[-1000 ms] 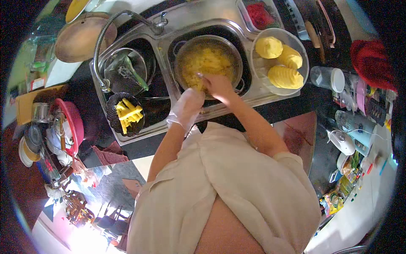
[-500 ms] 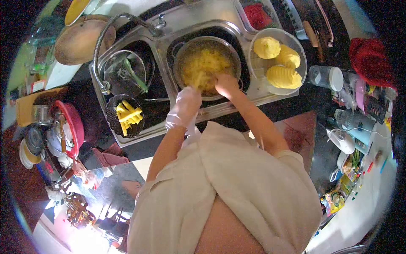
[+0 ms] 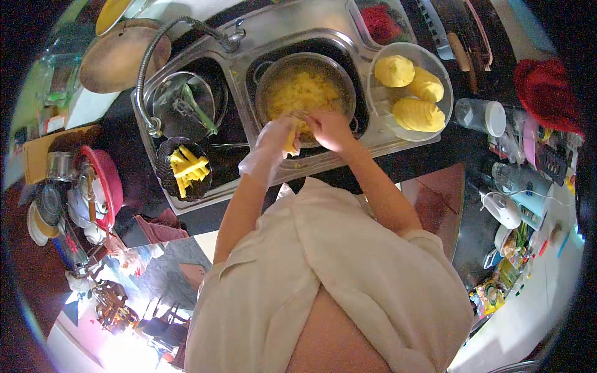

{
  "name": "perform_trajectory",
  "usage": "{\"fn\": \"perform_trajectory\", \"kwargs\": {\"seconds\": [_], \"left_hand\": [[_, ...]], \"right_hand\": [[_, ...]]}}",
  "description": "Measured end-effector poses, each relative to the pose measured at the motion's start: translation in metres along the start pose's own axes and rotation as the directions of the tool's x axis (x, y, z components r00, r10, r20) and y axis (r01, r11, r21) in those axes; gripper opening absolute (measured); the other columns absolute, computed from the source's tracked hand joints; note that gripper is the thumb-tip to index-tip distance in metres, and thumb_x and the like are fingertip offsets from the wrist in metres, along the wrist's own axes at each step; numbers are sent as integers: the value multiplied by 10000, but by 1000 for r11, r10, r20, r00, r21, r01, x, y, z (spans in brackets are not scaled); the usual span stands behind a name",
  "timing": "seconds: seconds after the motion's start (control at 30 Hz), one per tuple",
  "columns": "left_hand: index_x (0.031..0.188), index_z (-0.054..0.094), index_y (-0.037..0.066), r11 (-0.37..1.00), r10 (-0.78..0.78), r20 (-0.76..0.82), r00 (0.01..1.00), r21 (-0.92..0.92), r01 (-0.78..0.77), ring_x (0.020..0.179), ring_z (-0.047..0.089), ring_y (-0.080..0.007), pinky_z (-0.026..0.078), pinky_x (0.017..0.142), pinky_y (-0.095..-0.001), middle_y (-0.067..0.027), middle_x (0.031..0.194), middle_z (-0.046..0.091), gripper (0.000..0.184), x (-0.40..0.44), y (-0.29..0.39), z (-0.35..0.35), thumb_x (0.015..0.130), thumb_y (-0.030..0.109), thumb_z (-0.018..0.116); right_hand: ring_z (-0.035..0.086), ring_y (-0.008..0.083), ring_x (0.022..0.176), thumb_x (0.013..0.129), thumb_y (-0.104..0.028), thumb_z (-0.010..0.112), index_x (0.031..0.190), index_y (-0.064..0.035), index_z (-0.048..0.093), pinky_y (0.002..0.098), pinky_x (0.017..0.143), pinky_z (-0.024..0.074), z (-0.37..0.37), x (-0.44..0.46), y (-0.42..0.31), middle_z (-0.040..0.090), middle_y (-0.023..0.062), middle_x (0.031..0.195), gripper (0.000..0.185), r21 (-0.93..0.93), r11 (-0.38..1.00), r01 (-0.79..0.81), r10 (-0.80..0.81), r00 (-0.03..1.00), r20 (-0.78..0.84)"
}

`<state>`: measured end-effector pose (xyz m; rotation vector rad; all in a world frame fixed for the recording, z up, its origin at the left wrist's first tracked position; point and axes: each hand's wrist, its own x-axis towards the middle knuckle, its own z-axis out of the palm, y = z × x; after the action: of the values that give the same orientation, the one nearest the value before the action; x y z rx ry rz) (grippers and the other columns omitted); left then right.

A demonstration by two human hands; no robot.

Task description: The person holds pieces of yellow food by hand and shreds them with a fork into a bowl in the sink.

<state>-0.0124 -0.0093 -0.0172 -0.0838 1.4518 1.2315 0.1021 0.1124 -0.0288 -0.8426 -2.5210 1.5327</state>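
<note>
A metal pot [image 3: 305, 65] in the right sink basin holds yellow pieces [image 3: 308, 93]. At its near edge my left hand [image 3: 273, 140], in a clear plastic glove, is closed around a yellow piece [image 3: 291, 142]. Beside it, my right hand [image 3: 329, 129] is bare and pinches a small metallic tool [image 3: 302, 115], probably a blade, over the pot's near side. To the right, a clear round tub [image 3: 407, 51] contains three peeled yellow fruits [image 3: 419, 114]. Cut yellow sticks [image 3: 186, 166] lie in a dark basket [image 3: 202, 188] at the sink's left front corner.
A faucet [image 3: 231, 38] arches over the left basin, where a strainer [image 3: 163, 102] holds a green-handled tool [image 3: 202, 116]. A red basin [image 3: 111, 186] stands at left. A container with red contents [image 3: 379, 23] is behind the tub; a clear jar [image 3: 477, 115] lies at right.
My left hand has risen slightly and turned, showing the yellow piece. My right hand went right to the pot's near side, then came back left beside the left hand.
</note>
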Motion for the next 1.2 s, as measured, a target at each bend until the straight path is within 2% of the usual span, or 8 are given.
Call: {"fn": "perform_trajectory", "kwargs": {"seconds": [0.37, 0.53, 0.77, 0.8, 0.87, 1.07, 1.13, 1.2], "left_hand": [[713, 485, 170, 992, 81, 163, 983, 79, -94, 379, 375, -117, 323, 314, -302, 17, 545, 415, 258, 25, -34, -31, 894, 349, 530], [800, 455, 176, 880, -236, 192, 953, -374, 293, 401, 374, -95, 296, 356, -246, 43, 560, 415, 191, -1, -10, -21, 857, 291, 596], [772, 516, 147, 975, -214, 11, 977, -65, 214, 462, 494, -156, 421, 425, -303, 4, 567, 485, 136, 0, -10, -18, 851, 231, 589], [896, 525, 147, 776, 177, 85, 981, 601, -192, 441, 475, -156, 400, 403, -318, 3, 554, 474, 163, 5, -15, -24, 872, 305, 559], [1020, 535, 147, 70, 394, 392, 831, 889, -452, 421, 457, -156, 379, 380, -333, 2, 541, 462, 264, 12, -30, -28, 893, 379, 530], [936, 619, 83, 381, 376, 233, 897, 844, -378, 645, 620, -241, 498, 584, -347, -97, 721, 613, 166, 10, -43, -31, 833, 200, 563], [982, 623, 58, 966, -180, -112, 977, 169, 197, 552, 558, -186, 484, 533, -309, -63, 676, 578, 217, -32, 21, 3, 885, 237, 549], [1005, 616, 43, 991, -131, -69, 989, 26, 133, 520, 520, -164, 471, 504, -299, -57, 663, 558, 249, -14, -5, -10, 900, 255, 537]], "right_hand": [[617, 384, 747, 886, -311, 461, 897, -102, 627, 507, 658, 471, 36, 15, 18, 642, 183, 820, 267, -213, 961, 175, -181, 984, -6], [612, 381, 774, 892, -308, 476, 927, -88, 636, 471, 634, 473, 38, 20, 17, 636, 179, 857, 274, -225, 970, 89, -95, 995, -15], [607, 397, 784, 888, -307, 473, 924, -75, 637, 508, 680, 462, 14, 19, -8, 629, 209, 833, 286, -246, 963, 112, -109, 994, 27], [607, 397, 784, 888, -307, 473, 924, -75, 637, 508, 680, 462, 17, 19, -10, 629, 209, 833, 286, -246, 963, 109, -106, 994, 24], [605, 403, 780, 887, -307, 465, 915, -64, 634, 507, 684, 464, 22, 17, -9, 624, 211, 812, 297, -283, 958, 46, -14, 993, 115], [599, 422, 820, 904, -337, 429, 946, -57, 620, 500, 716, 463, 16, 27, 41, 624, 233, 844, 341, -515, 857, -17, 121, 978, 168], [593, 426, 839, 910, -346, 422, 955, -50, 615, 496, 735, 460, 1, 26, 30, 621, 241, 864, 356, -368, 923, -116, 140, 989, 39], [597, 428, 853, 905, -293, 408, 1013, -50, 609, 507, 752, 475, -4, 26, 33, 626, 238, 920, 333, -219, 949, -229, 215, 973, -86]]}}
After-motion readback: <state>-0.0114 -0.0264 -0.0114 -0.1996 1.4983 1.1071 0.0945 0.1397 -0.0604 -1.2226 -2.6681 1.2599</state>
